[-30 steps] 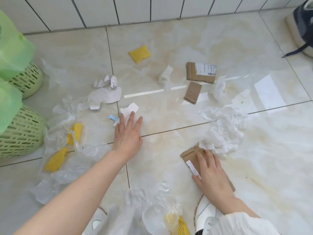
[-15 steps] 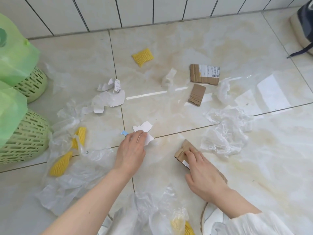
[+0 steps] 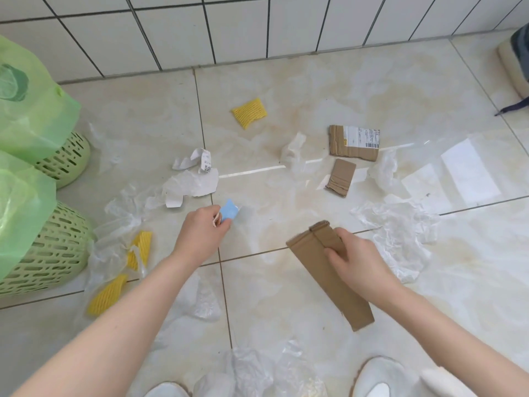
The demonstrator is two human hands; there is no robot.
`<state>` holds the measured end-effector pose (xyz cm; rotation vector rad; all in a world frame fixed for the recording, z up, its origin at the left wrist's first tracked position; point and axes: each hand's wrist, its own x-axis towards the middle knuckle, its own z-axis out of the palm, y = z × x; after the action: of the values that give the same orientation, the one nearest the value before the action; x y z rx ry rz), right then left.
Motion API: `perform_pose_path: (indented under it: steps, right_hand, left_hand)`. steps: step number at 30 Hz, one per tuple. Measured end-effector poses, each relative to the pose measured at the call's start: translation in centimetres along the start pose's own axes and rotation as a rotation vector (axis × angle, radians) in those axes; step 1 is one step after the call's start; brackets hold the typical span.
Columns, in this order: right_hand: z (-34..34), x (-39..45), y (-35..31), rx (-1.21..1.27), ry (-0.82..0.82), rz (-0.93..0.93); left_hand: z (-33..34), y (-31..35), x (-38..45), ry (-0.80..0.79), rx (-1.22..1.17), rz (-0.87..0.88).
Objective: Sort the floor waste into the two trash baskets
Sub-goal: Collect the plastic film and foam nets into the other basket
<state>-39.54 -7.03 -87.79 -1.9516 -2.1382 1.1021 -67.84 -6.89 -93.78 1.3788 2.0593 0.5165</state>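
My left hand (image 3: 201,234) pinches a small scrap of paper (image 3: 227,214) that shows blue, just above the floor at the centre. My right hand (image 3: 356,257) grips a long brown cardboard strip (image 3: 320,265), lifted off the tiles and slanting down to the right. Two green perforated baskets lined with green bags stand at the left edge, one near (image 3: 48,250) and one farther back (image 3: 67,159). Loose waste lies around: white paper scraps (image 3: 191,183), a yellow foam net (image 3: 249,113), two cardboard pieces (image 3: 353,143) (image 3: 340,177) and crumpled clear plastic (image 3: 398,227).
Clear plastic with yellow foam nets (image 3: 120,267) lies beside the near basket. More plastic (image 3: 257,371) sits between my white shoes (image 3: 378,378) at the bottom. A tiled wall runs along the back. Someone's shoe (image 3: 515,61) is at the top right.
My left hand closed on the paper scrap and raised it, blue side now showing. My right hand picked the cardboard strip up off the floor.
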Motion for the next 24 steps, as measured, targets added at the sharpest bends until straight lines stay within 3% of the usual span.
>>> perform_pose_path:
  steps: [7, 14, 18, 24]
  right_hand:
    - [-2.6, 6.7, -0.5, 0.122, 0.001, 0.089]
    - [-2.9, 12.3, 0.6, -0.064, -0.027, 0.075]
    - [-2.0, 11.6, 0.7, -0.083, -0.057, 0.043]
    - [0.7, 7.8, 1.2, -0.155, -0.193, -0.082]
  left_hand:
    - [-0.9, -1.1, 4.0, -0.019, 0.125, 0.098]
    - [-1.1, -2.9, 5.6, -0.171, 0.385, 0.069]
    - [-0.5, -3.1, 4.3, -0.229, 0.440, 0.065]
    - [-0.6, -1.8, -0.3, -0.281, 0.331, 0.255]
